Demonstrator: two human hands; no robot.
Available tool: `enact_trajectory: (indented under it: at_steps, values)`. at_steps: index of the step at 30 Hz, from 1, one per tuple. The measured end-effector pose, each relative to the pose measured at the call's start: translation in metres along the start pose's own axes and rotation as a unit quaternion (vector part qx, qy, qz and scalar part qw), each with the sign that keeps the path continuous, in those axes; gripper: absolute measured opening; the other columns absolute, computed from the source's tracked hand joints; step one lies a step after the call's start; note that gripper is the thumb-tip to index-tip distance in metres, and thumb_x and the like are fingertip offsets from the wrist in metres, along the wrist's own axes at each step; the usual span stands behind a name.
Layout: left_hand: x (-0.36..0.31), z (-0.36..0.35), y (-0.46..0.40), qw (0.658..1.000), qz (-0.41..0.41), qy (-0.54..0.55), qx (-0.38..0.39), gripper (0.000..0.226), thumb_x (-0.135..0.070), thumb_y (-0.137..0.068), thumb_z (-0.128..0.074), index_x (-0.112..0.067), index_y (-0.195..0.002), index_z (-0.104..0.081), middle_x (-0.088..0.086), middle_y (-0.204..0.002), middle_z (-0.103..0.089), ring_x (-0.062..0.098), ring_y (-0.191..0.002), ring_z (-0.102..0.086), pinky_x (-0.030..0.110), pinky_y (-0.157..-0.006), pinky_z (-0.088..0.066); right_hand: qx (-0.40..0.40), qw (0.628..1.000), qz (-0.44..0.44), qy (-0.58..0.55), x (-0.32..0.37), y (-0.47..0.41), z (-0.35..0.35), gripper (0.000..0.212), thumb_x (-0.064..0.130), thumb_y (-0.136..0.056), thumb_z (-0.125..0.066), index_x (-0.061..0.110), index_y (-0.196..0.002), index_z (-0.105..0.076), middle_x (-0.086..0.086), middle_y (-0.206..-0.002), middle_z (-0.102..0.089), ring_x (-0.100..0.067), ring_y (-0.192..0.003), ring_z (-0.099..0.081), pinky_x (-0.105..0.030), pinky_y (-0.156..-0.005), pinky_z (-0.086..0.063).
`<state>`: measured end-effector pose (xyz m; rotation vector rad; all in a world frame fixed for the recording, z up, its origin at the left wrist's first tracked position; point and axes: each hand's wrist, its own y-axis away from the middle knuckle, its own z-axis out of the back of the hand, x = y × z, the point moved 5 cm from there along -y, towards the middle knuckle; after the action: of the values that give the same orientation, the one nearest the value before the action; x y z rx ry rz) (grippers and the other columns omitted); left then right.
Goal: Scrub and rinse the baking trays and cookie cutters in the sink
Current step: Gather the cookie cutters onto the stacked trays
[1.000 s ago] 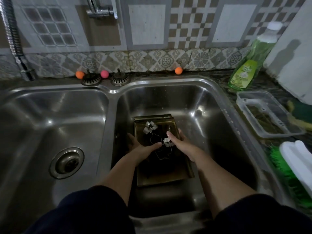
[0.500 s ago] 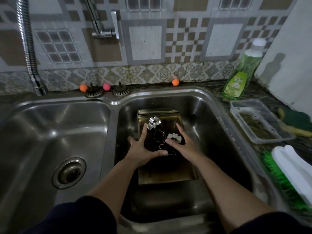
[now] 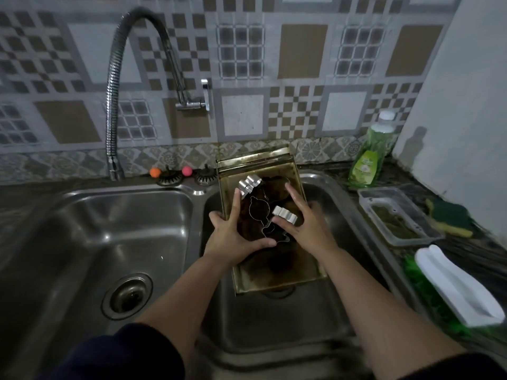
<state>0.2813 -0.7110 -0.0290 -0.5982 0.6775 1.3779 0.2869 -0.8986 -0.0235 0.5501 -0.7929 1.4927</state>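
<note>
Stacked brown, greasy baking trays point(image 3: 277, 272) are held up above the right sink basin point(image 3: 274, 333), their far end raised to the backsplash. Inside lie metal cookie cutters: a shiny one point(image 3: 249, 183) near the top, another point(image 3: 285, 214) in the middle, and a thin outline cutter point(image 3: 259, 213) between them. My left hand point(image 3: 231, 235) grips the trays' left edge, with its thumb across the inside and a finger pointing up. My right hand point(image 3: 307, 229) grips the right edge, and its thumb touches the middle cutter.
The left basin point(image 3: 109, 229) has an open drain point(image 3: 127, 296), and a flexible faucet point(image 3: 115, 105) arches above it. On the right counter are a green dish soap bottle point(image 3: 373, 157), a plastic container point(image 3: 397, 215), a sponge point(image 3: 450, 218) and a green brush with a white handle point(image 3: 455, 286).
Both hands have lifted the trays with the cutters from the bottom of the right basin, and the far end now rises above the sink rim. The view has tilted upward.
</note>
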Motion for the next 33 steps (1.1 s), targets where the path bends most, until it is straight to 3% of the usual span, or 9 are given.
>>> enact_trajectory:
  at_steps: [6, 10, 13, 19, 22, 25, 29, 33]
  values:
    - [-0.020, 0.022, 0.007, 0.998, -0.024, 0.032, -0.046, 0.133, -0.067, -0.049, -0.079, -0.064, -0.134, 0.023, 0.009, -0.141, -0.010, 0.039, -0.133, -0.036, 0.043, -0.101, -0.043, -0.030, 0.996, 0.078, 0.040, 0.039, -0.006, 0.024, 0.084, 0.070, -0.071, -0.059, 0.068, -0.138, -0.008, -0.010, -0.154, -0.026, -0.031, -0.133, -0.040, -0.047, -0.103, -0.041]
    - [-0.034, 0.037, 0.010, 0.995, -0.053, 0.026, -0.080, 0.132, -0.065, -0.053, -0.078, -0.062, -0.133, 0.026, 0.015, -0.147, -0.004, 0.042, -0.136, -0.031, 0.045, -0.103, -0.041, -0.065, 0.987, 0.117, 0.085, 0.062, -0.008, 0.038, 0.086, 0.068, -0.070, -0.056, 0.062, -0.142, -0.009, -0.015, -0.139, -0.035, -0.027, -0.116, -0.051, -0.041, -0.093, -0.048]
    - [-0.039, 0.046, 0.010, 0.993, -0.065, 0.029, -0.098, 0.132, -0.068, -0.051, -0.076, -0.060, -0.135, 0.024, 0.019, -0.146, -0.006, 0.046, -0.133, -0.032, 0.046, -0.103, -0.040, -0.069, 0.985, 0.127, 0.096, 0.076, -0.010, 0.045, 0.084, 0.070, -0.068, -0.054, 0.067, -0.138, -0.007, -0.018, -0.144, -0.029, -0.032, -0.122, -0.048, -0.048, -0.096, -0.048]
    - [-0.044, 0.052, 0.007, 0.992, -0.067, 0.037, -0.100, 0.131, -0.067, -0.053, -0.076, -0.056, -0.140, 0.020, 0.014, -0.147, -0.001, 0.042, -0.136, -0.029, 0.041, -0.107, -0.036, -0.089, 0.974, 0.158, 0.139, 0.095, -0.010, 0.058, 0.084, 0.062, -0.075, -0.062, 0.066, -0.137, -0.006, -0.014, -0.140, -0.028, -0.030, -0.122, -0.047, -0.042, -0.089, -0.052]
    - [-0.044, 0.051, 0.007, 0.993, -0.062, 0.043, -0.091, 0.132, -0.066, -0.053, -0.078, -0.057, -0.138, 0.021, 0.013, -0.147, -0.004, 0.040, -0.137, -0.029, 0.042, -0.107, -0.036, -0.083, 0.979, 0.147, 0.111, 0.090, -0.010, 0.056, 0.084, 0.062, -0.074, -0.061, 0.064, -0.139, -0.009, -0.012, -0.139, -0.030, -0.027, -0.124, -0.044, -0.044, -0.096, -0.047]
    - [-0.042, 0.051, 0.009, 0.994, -0.055, 0.033, -0.086, 0.139, -0.072, -0.043, -0.076, -0.059, -0.133, 0.028, 0.014, -0.147, -0.007, 0.038, -0.135, -0.033, 0.045, -0.107, -0.038, -0.078, 0.988, 0.121, 0.058, 0.075, -0.006, 0.049, 0.084, 0.065, -0.073, -0.060, 0.061, -0.141, -0.012, -0.008, -0.126, -0.038, -0.021, -0.112, -0.046, -0.041, -0.097, -0.045]
    - [-0.036, 0.046, 0.009, 0.996, -0.042, 0.009, -0.076, 0.149, -0.066, -0.044, -0.083, -0.056, -0.127, 0.040, 0.017, -0.150, -0.007, 0.038, -0.136, -0.033, 0.048, -0.104, -0.039, -0.060, 0.995, 0.076, 0.012, 0.052, -0.002, 0.032, 0.083, 0.072, -0.070, -0.055, 0.065, -0.139, -0.009, -0.013, -0.146, -0.034, -0.032, -0.136, -0.035, -0.050, -0.105, -0.038]
    - [-0.030, 0.037, 0.012, 0.997, -0.014, -0.048, -0.061, 0.147, -0.066, -0.046, -0.082, -0.055, -0.130, 0.038, 0.018, -0.153, -0.004, 0.040, -0.132, -0.039, 0.047, -0.097, -0.045, -0.046, 0.998, 0.021, -0.027, 0.028, 0.006, 0.013, 0.081, 0.068, -0.075, -0.056, 0.066, -0.138, -0.006, -0.013, -0.149, -0.030, -0.032, -0.136, -0.033, -0.050, -0.103, -0.036]
